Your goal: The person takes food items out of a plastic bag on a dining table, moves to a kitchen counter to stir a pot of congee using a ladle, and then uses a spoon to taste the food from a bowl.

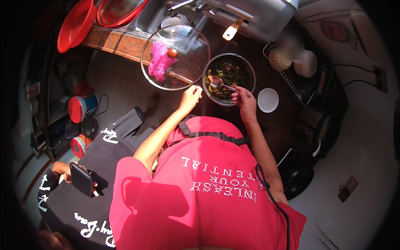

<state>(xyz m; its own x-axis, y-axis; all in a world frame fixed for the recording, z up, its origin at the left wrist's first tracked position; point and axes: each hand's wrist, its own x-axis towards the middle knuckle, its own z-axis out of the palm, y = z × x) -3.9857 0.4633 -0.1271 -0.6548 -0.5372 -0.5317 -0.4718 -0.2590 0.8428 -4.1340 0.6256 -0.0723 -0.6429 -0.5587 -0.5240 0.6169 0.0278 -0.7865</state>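
Note:
My right hand [245, 101] grips the handle of a metal spoon [217, 82], whose bowl is over the food in a round pot [253, 75]. Dark leafy greens with brown pieces [229, 70] fill much of that pot. My left hand [190, 99], fingers curled, is by the lower rim of a clear glass lid [190, 59] with a brown knob [172, 53]. Whether those fingers pinch the rim is unclear. Through the glass shows a pink mesh cloth [159, 61] at the counter's edge. A small white bowl [268, 100] stands right of the pot.
Behind the lid is a metal sink [150, 17] holding dishes, with red plastic basins [78, 26] to its left. A wire dish rack [287, 78] stands right. A wooden utensil [232, 29] lies beyond the pot. At my left, another person's hand holds a phone [82, 179].

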